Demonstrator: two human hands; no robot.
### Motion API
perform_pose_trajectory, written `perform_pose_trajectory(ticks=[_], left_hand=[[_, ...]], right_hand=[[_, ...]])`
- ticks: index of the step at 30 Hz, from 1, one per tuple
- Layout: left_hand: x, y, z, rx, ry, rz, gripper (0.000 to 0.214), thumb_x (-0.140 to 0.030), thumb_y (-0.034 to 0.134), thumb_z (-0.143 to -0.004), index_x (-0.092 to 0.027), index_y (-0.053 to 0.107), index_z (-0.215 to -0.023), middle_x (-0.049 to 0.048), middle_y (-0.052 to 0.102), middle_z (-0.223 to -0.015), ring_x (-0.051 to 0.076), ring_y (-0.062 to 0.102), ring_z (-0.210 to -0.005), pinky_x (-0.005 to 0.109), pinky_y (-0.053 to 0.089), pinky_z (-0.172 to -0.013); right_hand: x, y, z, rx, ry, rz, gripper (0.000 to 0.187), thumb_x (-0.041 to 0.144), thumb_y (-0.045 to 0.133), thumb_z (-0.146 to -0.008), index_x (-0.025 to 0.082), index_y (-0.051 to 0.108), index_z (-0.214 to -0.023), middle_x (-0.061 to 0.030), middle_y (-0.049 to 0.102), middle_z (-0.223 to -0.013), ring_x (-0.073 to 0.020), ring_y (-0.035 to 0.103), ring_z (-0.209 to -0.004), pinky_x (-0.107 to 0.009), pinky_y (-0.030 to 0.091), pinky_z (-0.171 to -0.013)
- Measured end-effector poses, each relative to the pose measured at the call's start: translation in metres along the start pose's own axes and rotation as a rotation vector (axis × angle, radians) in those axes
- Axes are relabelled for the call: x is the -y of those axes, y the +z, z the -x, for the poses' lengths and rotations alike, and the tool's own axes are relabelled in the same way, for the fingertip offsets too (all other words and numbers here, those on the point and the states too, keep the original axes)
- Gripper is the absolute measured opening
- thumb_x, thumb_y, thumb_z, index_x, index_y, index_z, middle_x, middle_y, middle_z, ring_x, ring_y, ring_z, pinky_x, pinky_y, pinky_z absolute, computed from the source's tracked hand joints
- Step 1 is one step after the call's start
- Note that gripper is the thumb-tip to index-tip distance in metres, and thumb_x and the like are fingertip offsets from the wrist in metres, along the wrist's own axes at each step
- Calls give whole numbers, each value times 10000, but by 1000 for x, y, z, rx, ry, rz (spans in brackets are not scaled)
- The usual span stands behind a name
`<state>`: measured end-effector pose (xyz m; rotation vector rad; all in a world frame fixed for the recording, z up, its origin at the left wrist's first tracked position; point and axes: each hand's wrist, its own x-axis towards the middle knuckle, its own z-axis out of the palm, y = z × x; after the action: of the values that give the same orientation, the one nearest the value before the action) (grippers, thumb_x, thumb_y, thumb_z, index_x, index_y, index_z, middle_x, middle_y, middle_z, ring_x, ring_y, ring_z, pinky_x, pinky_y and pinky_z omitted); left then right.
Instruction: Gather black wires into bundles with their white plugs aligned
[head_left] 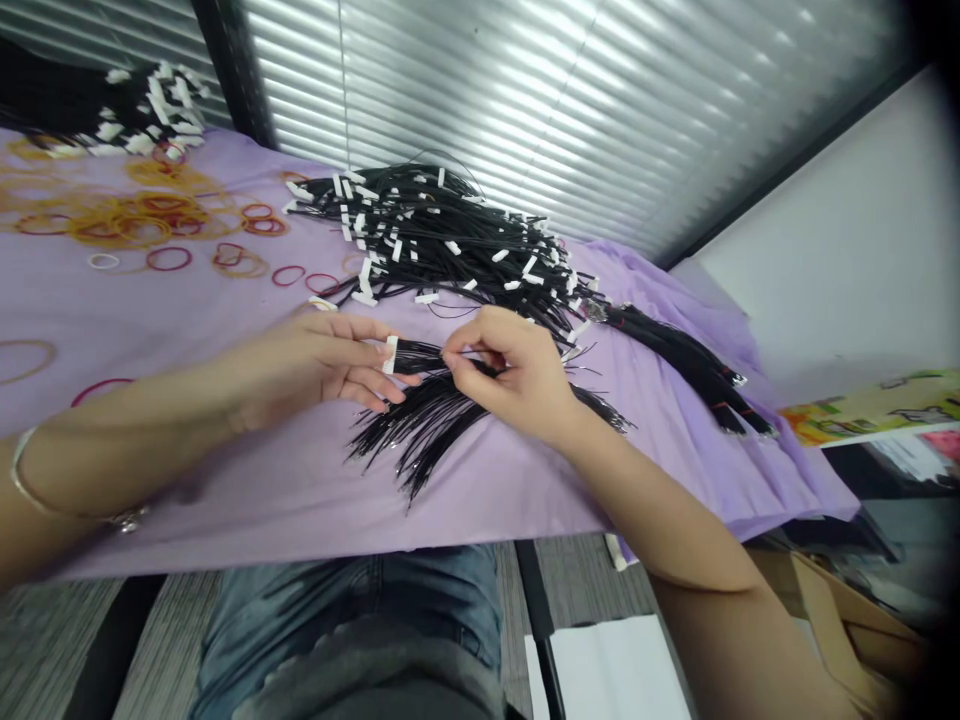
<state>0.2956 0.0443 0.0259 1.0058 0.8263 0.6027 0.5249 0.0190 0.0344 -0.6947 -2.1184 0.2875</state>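
Observation:
My left hand (352,362) reaches in from the left, thumb and a fingertip at a small white connector (390,355), the other fingers spread below it. Black wires (418,356) run from the connector toward my right hand (510,370). That hand is closed, thumb and index finger pinched on a thin black wire near the connector; the exact grip is partly hidden. Beneath both hands a loose bunch of black wires (431,425) fans out on the purple cloth (300,500), bare ends toward me.
Behind my hands lies a heap of black wires with white connectors (450,235). Tied wire bundles (675,355) rest on the right. Rubber bands (142,225) are scattered at left, near another wire pile (135,110). Window blinds (465,80) rise behind the table; a cardboard box (847,620) stands lower right.

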Motion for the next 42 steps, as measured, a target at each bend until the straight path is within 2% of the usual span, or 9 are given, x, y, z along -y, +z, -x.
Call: perform_pose_trajectory(ticks=[2, 4, 7, 12, 19, 23, 28, 35, 42], left_hand=[[1, 0, -1, 3, 7, 3, 230, -190, 732, -754, -148, 666, -970, 106, 751, -761, 217, 728, -655, 280, 596, -612], [2, -2, -3, 0, 1, 10, 237, -190, 736, -758, -152, 663, -980, 103, 752, -779, 221, 735, -671, 281, 602, -624], [4, -4, -5, -18, -11, 16, 228, -205, 754, -763, -154, 662, -965, 99, 752, -801, 215, 736, -677, 258, 598, -614], [6, -5, -6, 6, 7, -9, 266, -183, 733, -787, -149, 668, -1043, 94, 755, -832, 198, 732, -677, 244, 597, -621], [7, -3, -5, 19, -8, -17, 303, -103, 639, -845, -115, 605, -1145, 101, 759, -807, 182, 736, -697, 236, 600, -658], [6, -1, -4, 10, 6, -44, 232, -130, 642, -852, -98, 597, -1078, 117, 759, -799, 183, 737, -690, 225, 595, -636], [6, 0, -4, -47, 4, -66, 261, -154, 689, -810, -76, 598, -1041, 148, 752, -814, 209, 732, -679, 264, 597, -627], [7, -1, -4, -11, -12, -38, 245, -137, 679, -806, -94, 616, -1038, 97, 748, -768, 181, 723, -644, 242, 592, -628], [6, -4, -7, -3, -44, 17, 243, -123, 707, -761, -113, 663, -1001, 90, 752, -797, 188, 725, -636, 230, 591, -615]], right_hand=[[1, 3, 1, -70, -74, 148, 76, 96, 584, -843, 121, 628, -786, 8, 560, -719, -69, 461, -648, -199, 390, -635], [-2, 3, 1, -59, -105, 200, 76, 112, 591, -847, 111, 638, -788, -3, 580, -717, -72, 467, -641, -199, 390, -627], [-7, 2, 2, -22, -64, 160, 73, 117, 617, -828, 109, 680, -791, 6, 602, -687, -60, 453, -586, -189, 379, -595], [-12, 3, 3, -3, 46, 115, 106, 128, 608, -805, 133, 702, -757, 22, 606, -656, -56, 443, -553, -190, 362, -573], [-14, 8, 6, 0, -30, 130, 114, 103, 593, -799, 127, 694, -753, 26, 603, -655, -52, 434, -554, -187, 384, -597], [-14, 10, 6, -32, -24, 137, 111, 116, 607, -823, 118, 699, -762, 16, 621, -675, -55, 464, -570, -188, 412, -617], [-14, 12, 7, -56, -32, 127, 93, 87, 629, -820, 88, 707, -770, 3, 633, -683, -54, 496, -592, -180, 431, -643], [-18, 13, 7, -59, -10, 117, 91, 92, 636, -821, 107, 712, -772, 9, 648, -695, -59, 521, -604, -182, 442, -646], [-19, 12, 6, -40, -80, 135, 96, 80, 627, -818, 90, 710, -772, 18, 590, -649, -50, 491, -592, -174, 394, -602]])
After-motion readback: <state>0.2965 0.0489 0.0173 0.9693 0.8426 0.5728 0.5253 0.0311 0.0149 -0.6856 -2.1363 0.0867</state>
